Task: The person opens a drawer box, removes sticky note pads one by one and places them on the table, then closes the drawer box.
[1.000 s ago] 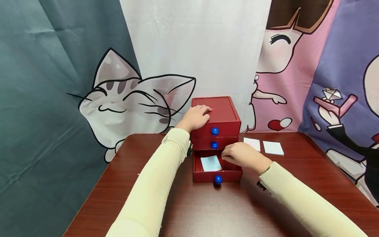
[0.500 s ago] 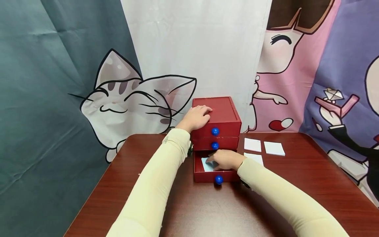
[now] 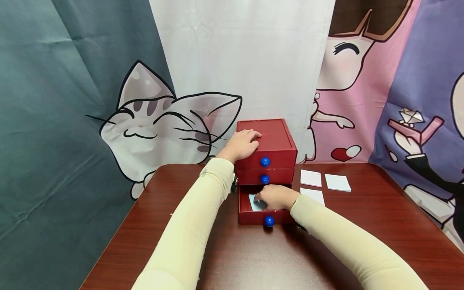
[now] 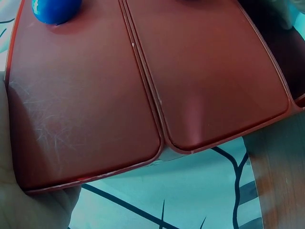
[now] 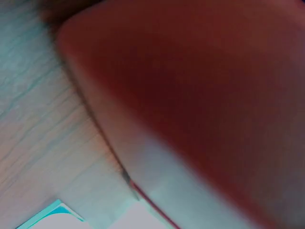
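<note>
A red drawer box [image 3: 268,135] with blue knobs stands at the back of the table, its bottom drawer [image 3: 250,218] pulled out. My left hand [image 3: 242,145] rests on the box's top at the left side, fingers lying on the surface. The left wrist view shows two drawer fronts [image 4: 76,105] close up, with part of that hand at the edge. My right hand [image 3: 279,196] reaches into the drawer with bent fingers, right at a light blue square of paper [image 3: 255,204]. The palm hides much of the paper, and I cannot tell whether the fingers pinch it. The right wrist view is blurred.
Several white paper squares, among them one at the back [image 3: 310,178], one at the right [image 3: 338,182] and one partly behind the right sleeve [image 3: 313,195], lie on the brown table [image 3: 232,257]. A cartoon-printed curtain [image 3: 275,60] hangs behind the table.
My right hand has moved left and deeper into the drawer, onto the light blue paper, and its fingers have bent more. It now uncovers a white square on the table. My left hand stays put.
</note>
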`<move>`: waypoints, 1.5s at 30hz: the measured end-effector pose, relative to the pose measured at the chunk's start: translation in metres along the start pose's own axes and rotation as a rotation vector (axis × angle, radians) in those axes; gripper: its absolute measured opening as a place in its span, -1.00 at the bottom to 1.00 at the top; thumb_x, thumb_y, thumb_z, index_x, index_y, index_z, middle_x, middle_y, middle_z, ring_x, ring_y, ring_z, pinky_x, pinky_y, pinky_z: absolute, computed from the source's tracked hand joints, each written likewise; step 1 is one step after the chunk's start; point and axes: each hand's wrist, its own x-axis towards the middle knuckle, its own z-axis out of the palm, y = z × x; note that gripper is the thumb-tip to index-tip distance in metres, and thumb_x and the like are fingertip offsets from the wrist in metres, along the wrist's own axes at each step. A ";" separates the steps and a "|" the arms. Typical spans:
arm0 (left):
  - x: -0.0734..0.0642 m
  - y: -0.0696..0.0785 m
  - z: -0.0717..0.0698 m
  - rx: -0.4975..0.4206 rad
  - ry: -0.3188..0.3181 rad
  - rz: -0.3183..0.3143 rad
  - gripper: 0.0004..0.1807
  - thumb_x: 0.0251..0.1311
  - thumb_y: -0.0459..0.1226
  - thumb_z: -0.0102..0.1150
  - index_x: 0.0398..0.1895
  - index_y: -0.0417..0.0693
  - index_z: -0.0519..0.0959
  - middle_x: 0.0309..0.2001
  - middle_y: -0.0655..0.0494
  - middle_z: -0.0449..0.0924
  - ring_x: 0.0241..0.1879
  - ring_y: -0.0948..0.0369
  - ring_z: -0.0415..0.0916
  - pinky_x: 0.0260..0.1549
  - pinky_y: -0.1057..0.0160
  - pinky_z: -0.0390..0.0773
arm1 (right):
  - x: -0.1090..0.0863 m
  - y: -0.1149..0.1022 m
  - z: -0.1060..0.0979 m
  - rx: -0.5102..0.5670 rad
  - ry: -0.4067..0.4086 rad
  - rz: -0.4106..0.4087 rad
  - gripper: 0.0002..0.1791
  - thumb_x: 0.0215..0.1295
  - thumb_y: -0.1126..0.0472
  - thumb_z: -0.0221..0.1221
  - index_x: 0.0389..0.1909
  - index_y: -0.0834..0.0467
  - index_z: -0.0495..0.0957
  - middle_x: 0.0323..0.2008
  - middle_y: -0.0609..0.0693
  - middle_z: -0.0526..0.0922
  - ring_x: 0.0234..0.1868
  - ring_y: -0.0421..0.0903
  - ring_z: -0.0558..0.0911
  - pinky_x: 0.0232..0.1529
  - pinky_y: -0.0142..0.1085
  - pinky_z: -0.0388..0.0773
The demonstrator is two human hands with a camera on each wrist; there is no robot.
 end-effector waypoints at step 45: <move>0.000 0.000 0.000 -0.012 0.006 0.018 -0.49 0.46 -0.11 -0.21 0.41 0.10 0.43 0.43 0.14 0.37 0.48 0.11 0.18 0.49 -0.08 0.01 | -0.188 0.064 -0.034 -0.138 0.618 0.190 -0.66 -0.14 0.48 0.32 -0.25 0.19 0.64 -0.56 -0.18 0.55 -0.58 -0.28 0.40 -0.57 -0.23 0.46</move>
